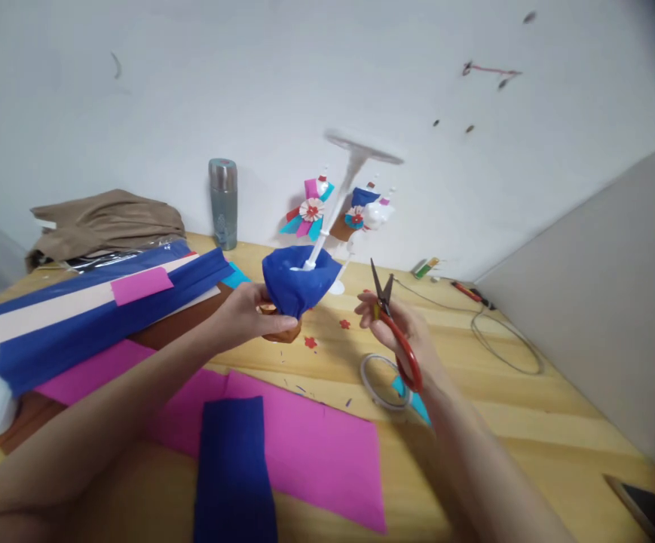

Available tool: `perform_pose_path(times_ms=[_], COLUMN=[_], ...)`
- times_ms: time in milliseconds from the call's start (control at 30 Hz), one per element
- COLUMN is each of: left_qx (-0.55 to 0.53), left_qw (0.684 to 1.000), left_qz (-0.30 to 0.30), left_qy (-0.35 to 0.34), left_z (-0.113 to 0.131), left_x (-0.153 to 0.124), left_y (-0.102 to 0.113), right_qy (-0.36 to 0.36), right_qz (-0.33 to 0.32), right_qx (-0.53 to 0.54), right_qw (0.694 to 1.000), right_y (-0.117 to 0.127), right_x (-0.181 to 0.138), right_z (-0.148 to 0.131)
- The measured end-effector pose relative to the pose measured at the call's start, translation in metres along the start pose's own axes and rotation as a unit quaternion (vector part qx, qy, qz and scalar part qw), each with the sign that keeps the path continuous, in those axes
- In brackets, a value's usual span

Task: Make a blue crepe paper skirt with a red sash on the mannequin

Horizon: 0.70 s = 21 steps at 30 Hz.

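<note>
In my left hand is an upside-down figure wrapped in blue crepe paper, gathered where the thumb and fingers grip it. A brown-orange part shows below the thumb. From the blue cup of paper rises a white stand, its flat round base uppermost and tilted. My right hand holds red-handled scissors, blades pointing up and slightly parted, well apart from the figure. Small red paper flowers lie on the table between my hands.
Two decorated figures stand by the wall, near a flask. Crepe paper strips and pink sheets cover the left and front. A roll of tape, a cable and a dark flat object lie to the right.
</note>
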<state>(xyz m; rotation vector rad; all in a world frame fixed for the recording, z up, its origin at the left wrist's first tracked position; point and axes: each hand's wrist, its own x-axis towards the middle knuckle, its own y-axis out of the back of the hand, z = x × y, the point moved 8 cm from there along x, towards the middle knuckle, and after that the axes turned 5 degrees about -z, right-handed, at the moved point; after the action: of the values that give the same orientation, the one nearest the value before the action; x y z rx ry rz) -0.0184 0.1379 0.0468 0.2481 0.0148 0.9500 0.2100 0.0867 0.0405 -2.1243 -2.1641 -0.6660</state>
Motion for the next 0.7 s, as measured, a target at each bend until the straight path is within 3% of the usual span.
perform_pose_path(times_ms=[233, 400, 700], left_qx=[0.067, 0.025, -0.012], left_qw=[0.991, 0.987, 0.982], left_qz=[-0.119, -0.15, -0.181], left_qy=[-0.003, 0.048, 0.055], left_z=[0.008, 0.008, 0.0], left_x=[-0.01, -0.013, -0.013], left_y=[-0.029, -0.037, -0.043], right_qy=[0.008, 0.039, 0.021], right_qz=[-0.053, -0.072, -0.098], right_qx=[-0.248, -0.257, -0.317], right_qw=[0.967, 0.963, 0.943], right_y=[0.005, 0.004, -0.006], right_x=[-0.008, -0.014, -0.02], right_z=[-0.041, -0.051, -0.06])
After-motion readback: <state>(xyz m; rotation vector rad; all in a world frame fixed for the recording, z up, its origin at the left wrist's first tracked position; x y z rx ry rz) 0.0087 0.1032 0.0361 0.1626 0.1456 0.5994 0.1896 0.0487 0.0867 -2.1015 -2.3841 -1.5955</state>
